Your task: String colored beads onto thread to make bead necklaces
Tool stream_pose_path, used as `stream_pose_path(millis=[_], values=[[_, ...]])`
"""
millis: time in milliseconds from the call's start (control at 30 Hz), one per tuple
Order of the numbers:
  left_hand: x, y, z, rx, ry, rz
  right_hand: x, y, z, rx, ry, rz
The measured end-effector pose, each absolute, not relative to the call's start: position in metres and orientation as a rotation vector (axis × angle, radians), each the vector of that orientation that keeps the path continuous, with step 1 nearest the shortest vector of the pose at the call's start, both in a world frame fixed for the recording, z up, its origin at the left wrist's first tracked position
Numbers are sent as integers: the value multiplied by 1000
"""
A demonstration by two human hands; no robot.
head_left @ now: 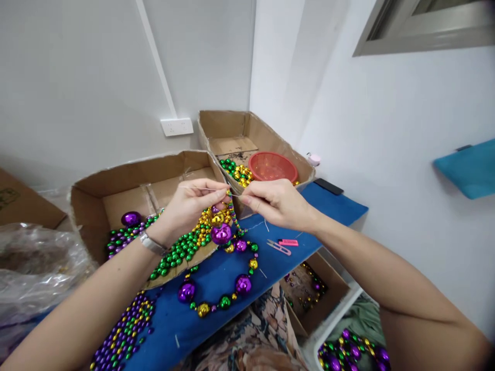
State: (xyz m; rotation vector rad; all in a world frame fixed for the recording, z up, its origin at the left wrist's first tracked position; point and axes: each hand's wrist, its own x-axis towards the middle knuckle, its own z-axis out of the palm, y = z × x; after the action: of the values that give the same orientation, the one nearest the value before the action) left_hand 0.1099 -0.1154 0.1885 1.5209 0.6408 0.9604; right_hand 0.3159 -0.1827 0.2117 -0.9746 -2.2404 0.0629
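My left hand [207,198] is closed in a pinch on a thin white string [235,195]. Its other end runs into my right hand [273,201], whose thumb and forefinger are pressed together on it. Below my left hand hangs a bead necklace [221,234] of shiny purple, gold and green balls, large and small. Its lower loop lies on the blue table [216,340]. Fingers hide the spot where string and beads meet. To the right of the loop lie pink thread snips [279,248] and a small pink piece [288,242] with dark print.
A cardboard tray [88,190] of loose beads stands left, and a second cardboard box [266,121] holds a red bowl [273,166] behind. Small beads [124,332] cover the front left. Below the table edge, a white bin [315,345] contains finished-looking bead strands.
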Motion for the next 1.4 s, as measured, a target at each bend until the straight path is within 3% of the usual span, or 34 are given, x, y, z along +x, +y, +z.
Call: stream_pose_path(millis=[267,400,500,700,833,1067,1400], values=[[110,-123,194,1567,667,1064,311,-182,178,-888,-2333,420],[115,-129,207,1609,645,1110,327,-167,155,-992,-1975,704],[119,-131,219,1615,600,1154,330,-152,122,-1043,-1823,699],[115,-134,236,1627,579,1185,312,-136,76,-1001,-2059,719],[95,-135,244,1582,612,1269,324,-130,97,-1064,-1956,689],[65,-142,258,1417,711,1432,344,-124,180,-860,-1667,780],[43,-140,261,1382,703,1467,329,-135,261,-720,-1664,838]])
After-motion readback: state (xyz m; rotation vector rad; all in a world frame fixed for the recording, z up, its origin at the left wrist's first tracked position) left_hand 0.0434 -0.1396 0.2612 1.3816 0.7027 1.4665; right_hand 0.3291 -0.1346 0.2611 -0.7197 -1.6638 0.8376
